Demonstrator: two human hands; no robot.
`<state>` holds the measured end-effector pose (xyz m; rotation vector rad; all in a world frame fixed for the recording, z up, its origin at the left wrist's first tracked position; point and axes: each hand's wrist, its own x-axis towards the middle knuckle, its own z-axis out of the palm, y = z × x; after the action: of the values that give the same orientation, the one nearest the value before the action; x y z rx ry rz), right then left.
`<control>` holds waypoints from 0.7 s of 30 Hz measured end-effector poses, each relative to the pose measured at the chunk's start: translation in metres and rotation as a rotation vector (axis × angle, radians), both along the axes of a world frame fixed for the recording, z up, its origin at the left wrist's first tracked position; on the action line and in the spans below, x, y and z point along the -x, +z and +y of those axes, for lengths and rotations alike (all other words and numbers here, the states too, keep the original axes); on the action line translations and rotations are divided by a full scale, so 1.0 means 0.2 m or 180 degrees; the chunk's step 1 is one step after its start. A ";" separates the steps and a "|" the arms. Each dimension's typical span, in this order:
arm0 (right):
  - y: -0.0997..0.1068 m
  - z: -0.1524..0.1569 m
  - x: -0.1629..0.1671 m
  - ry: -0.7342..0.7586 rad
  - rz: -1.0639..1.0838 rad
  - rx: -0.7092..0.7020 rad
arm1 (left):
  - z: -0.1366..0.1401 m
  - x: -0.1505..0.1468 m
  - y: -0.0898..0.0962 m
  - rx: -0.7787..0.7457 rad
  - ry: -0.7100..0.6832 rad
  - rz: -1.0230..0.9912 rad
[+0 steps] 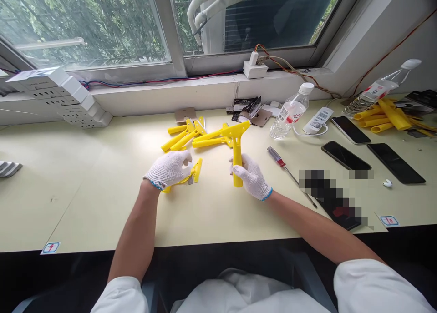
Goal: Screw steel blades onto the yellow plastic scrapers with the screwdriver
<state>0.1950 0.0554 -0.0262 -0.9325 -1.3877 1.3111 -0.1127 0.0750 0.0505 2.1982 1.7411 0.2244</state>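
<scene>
My right hand [251,176], in a white knitted glove, is wrapped round the handle of a yellow scraper [236,144]. The tool is upright in view, its wide T-shaped head at the top. My left hand [170,168], gloved as well, has its fingers curled toward the thumb; whatever may be between them is hidden. Just below and beside those fingers lie yellow scraper parts [197,169], partly covered by the hand, with a small greyish piece among them. Farther back, several yellow scrapers [186,134] lie in a loose pile on the table.
A screwdriver [285,165] lies right of my right hand, near several dark phones [346,155]. Water bottles [290,113], a power strip [318,120] and dark packaging [248,108] stand or lie behind. More yellow handles [385,117] are far right; white boxes [64,97] are stacked left.
</scene>
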 end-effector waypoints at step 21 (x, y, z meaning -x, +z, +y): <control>0.04 -0.01 0.01 0.0330 -0.0867 -0.0205 | -0.09 -0.40 -0.18 -0.0354 0.0115 -0.1640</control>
<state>0.1930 0.0533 -0.0185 -1.0356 -1.6972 1.2408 -0.0333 0.0574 0.0149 1.9468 1.5022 0.8321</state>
